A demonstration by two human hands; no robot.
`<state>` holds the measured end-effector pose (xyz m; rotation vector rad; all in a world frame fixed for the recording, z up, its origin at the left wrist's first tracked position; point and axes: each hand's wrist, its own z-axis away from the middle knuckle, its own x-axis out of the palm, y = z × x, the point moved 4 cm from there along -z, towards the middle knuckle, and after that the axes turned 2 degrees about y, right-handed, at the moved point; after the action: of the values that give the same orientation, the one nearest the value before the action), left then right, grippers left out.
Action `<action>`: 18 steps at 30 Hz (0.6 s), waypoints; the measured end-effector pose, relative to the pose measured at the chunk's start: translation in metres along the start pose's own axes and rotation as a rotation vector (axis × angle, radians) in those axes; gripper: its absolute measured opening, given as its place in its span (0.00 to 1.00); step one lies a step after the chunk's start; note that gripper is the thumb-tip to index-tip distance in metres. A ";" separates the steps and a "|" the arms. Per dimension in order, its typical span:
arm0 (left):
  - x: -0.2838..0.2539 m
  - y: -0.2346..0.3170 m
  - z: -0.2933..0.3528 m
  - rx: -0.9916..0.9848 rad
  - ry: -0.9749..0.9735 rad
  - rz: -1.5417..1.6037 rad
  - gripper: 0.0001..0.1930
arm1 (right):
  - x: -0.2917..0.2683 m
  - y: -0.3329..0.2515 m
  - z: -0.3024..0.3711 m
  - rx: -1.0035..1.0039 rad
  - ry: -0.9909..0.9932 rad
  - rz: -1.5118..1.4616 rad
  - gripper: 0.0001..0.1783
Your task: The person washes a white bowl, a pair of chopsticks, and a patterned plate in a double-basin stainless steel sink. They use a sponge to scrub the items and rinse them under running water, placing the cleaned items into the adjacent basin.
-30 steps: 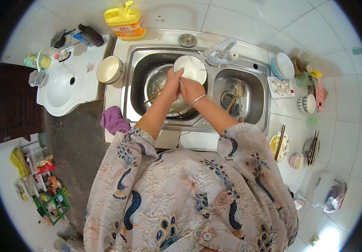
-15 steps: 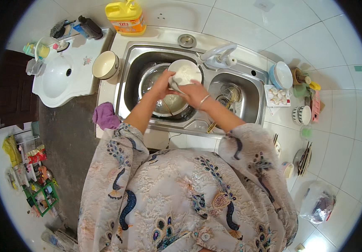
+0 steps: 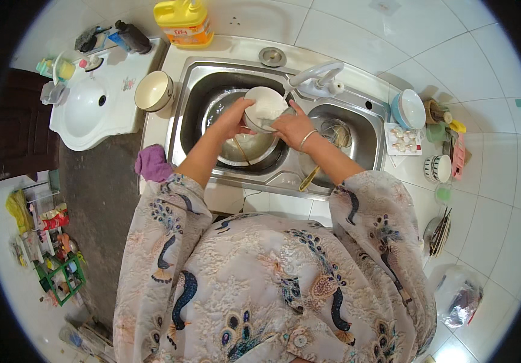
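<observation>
Over the left sink basin (image 3: 189,91), a white bowl (image 3: 262,100) is tilted so that its inside shows. My left hand (image 3: 234,118) grips the bowl's left side. On the right side my right hand (image 3: 295,128), wearing a bracelet, is closed at the rim; a greyish, cloth-like patch shows by its fingers, too small to name surely. Below the bowl sits a round metal basin (image 3: 217,110) holding liquid, with a thin brown stick (image 3: 240,149) in it. The white faucet (image 3: 321,75) stands just behind my right hand.
In the right sink lies a wire utensil (image 3: 338,134); a yellow handle (image 3: 310,178) rests near its front edge. A cream bowl (image 3: 153,91) and purple cloth (image 3: 153,163) are at left. A yellow jug (image 3: 185,27) stands behind. Bowls (image 3: 409,109) and an egg tray (image 3: 403,139) stand right.
My right hand has moved from the bowl's lower front to its right side. The bowl has tipped a little, and the left hand still grips it.
</observation>
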<state>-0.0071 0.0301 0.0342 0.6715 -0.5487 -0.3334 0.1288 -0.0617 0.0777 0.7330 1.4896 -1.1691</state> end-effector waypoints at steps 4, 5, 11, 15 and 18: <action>0.034 -0.018 -0.004 0.206 0.148 0.131 0.25 | 0.016 -0.014 -0.023 0.295 0.147 -0.125 0.11; 0.032 -0.028 -0.006 0.232 0.183 0.164 0.25 | 0.024 -0.017 -0.026 0.368 0.149 -0.140 0.11; 0.005 -0.020 -0.005 -0.159 -0.205 0.293 0.28 | -0.025 -0.001 -0.002 0.034 0.046 -0.190 0.12; 0.022 -0.016 0.000 -0.127 -0.355 0.558 0.30 | -0.027 0.026 -0.015 0.437 0.235 -0.775 0.19; 0.027 -0.016 0.010 0.015 -0.355 0.644 0.25 | -0.013 0.045 -0.006 0.918 0.573 -1.619 0.21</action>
<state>0.0071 0.0008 0.0398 0.4182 -1.0696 0.1636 0.1698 -0.0393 0.0770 0.2720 1.9818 -3.2000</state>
